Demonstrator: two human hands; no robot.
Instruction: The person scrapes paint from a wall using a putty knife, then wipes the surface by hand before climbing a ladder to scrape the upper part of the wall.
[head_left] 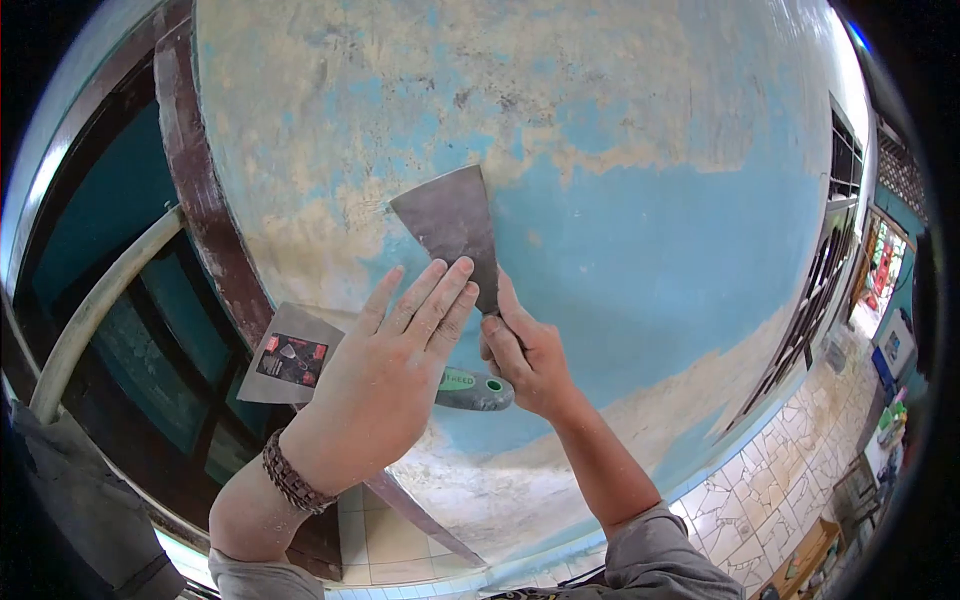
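Observation:
My right hand (528, 360) grips the neck of a putty knife (450, 215), whose wide grey blade points up with its edge at the wall (640, 260). My left hand (385, 360) lies with outstretched fingertips on that blade. Beneath its palm it holds a second scraper (262, 385), its broad blade and dark label showing on the left and its grey-green handle sticking out on the right. The left thumb is hidden. Blue paint and bare, patchy plaster cover the wall.
A dark wooden frame (190, 130) with glass panes and a pale curved bar (100, 305) stands left. Barred windows (815, 270) line the right side. Stone-patterned floor (770, 470) lies lower right, beside a wooden crate (805, 560).

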